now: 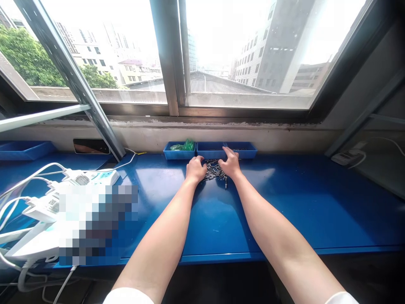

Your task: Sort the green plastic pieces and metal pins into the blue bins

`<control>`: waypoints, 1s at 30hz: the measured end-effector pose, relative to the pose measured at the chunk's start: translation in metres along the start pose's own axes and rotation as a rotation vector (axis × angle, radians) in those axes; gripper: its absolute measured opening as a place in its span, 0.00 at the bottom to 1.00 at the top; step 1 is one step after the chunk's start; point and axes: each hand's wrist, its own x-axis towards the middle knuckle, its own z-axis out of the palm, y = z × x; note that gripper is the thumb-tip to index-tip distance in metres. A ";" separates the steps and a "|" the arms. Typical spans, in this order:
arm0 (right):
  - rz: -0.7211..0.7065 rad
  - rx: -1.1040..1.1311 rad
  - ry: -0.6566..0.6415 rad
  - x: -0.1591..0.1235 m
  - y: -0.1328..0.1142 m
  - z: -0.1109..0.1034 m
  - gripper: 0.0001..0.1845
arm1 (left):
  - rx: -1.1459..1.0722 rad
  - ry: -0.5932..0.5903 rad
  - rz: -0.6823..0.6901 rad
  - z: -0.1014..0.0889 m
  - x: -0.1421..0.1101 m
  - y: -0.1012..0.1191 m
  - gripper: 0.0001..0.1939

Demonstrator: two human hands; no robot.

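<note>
A wide window fills the top of the view, its metal frame (pixel 175 55) showing tall pale buildings, a grey corrugated roof (pixel 218 83) and green trees (pixel 30 59) at upper left. A slanted metal bar (pixel 69 71) crosses the upper left corner. Below the sill runs a long blue workbench (pixel 284 202). At its left, white power strips (pixel 85 177) and tangled white cables (pixel 28 185) lie beside a pixelated patch (pixel 98 223) that hides whatever is there. A shallow blue tray (pixel 23 150) sits at far left, and a white socket strip (pixel 348 158) sits at right.

At centre, against the wall, stand two blue trays side by side. The left tray (pixel 179 155) holds a crumpled green plastic bag (pixel 185 145); the other tray (pixel 210 150) is partly covered by the right hand (pixel 230 163), whose fingers lie over its front rim. The left hand (pixel 196 169) rests palm down on the bench. Both hands are loosely cupped, neither visibly pinching anything. Between them, just in front of the trays, lies a pile of small metal pins (pixel 214 171), touching the left hand's fingers.
</note>
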 end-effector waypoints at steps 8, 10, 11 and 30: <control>0.084 -0.068 -0.125 -0.001 0.003 0.000 0.14 | 0.080 -0.135 0.053 -0.002 -0.002 0.007 0.17; 0.068 -0.101 -0.193 -0.002 0.004 0.002 0.14 | 0.107 -0.172 0.083 -0.003 -0.004 0.009 0.17; 0.053 -0.111 -0.221 -0.002 0.004 0.002 0.13 | 0.119 -0.189 0.091 -0.003 -0.004 0.010 0.17; -0.039 -0.005 -0.170 -0.006 -0.003 0.010 0.10 | 0.033 -0.101 0.135 -0.005 -0.007 0.014 0.15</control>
